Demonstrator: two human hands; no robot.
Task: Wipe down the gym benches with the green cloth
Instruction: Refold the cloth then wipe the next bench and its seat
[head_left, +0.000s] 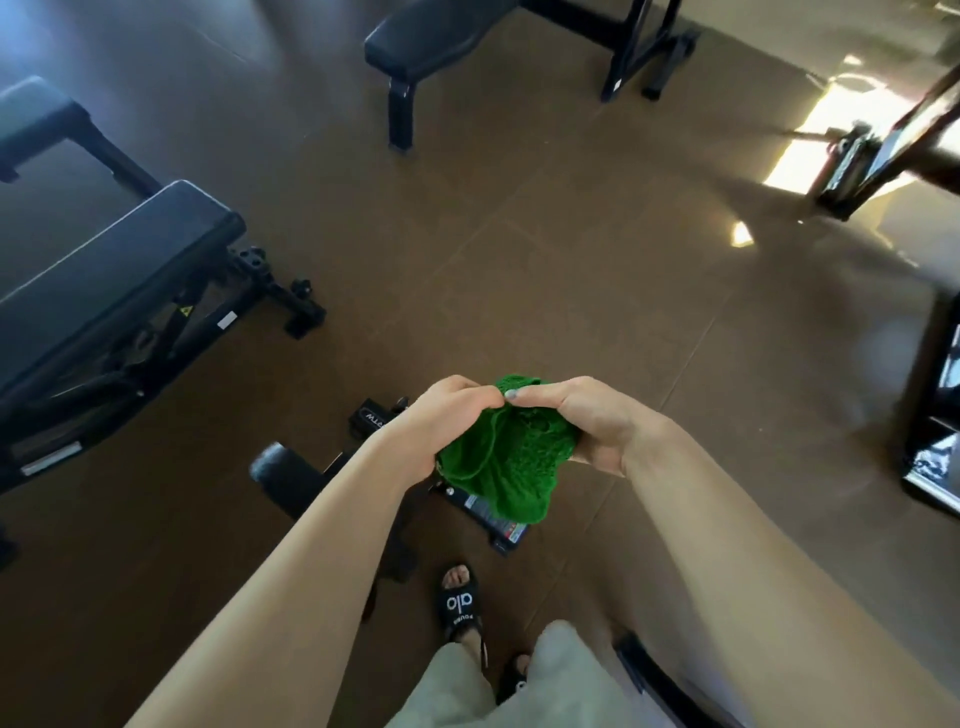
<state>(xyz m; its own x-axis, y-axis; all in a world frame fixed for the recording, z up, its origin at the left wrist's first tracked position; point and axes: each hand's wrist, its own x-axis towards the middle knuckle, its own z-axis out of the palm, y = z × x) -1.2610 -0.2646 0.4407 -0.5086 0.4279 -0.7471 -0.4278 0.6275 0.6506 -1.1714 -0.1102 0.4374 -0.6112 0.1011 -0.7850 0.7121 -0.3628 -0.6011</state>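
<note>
I hold a crumpled green cloth in front of me with both hands, above the floor. My left hand grips its left side and my right hand grips its right side, thumbs meeting at the top. A black padded bench stands to my left, tilted on its frame. Another black bench is farther ahead at the top. A third padded seat shows at the far left. The foot of a bench frame lies under my arms, partly hidden.
Brown tiled floor spreads between the benches. Black machine frames stand at the right edge, and another machine sits in sunlight at the upper right. My feet in black slides are below the cloth.
</note>
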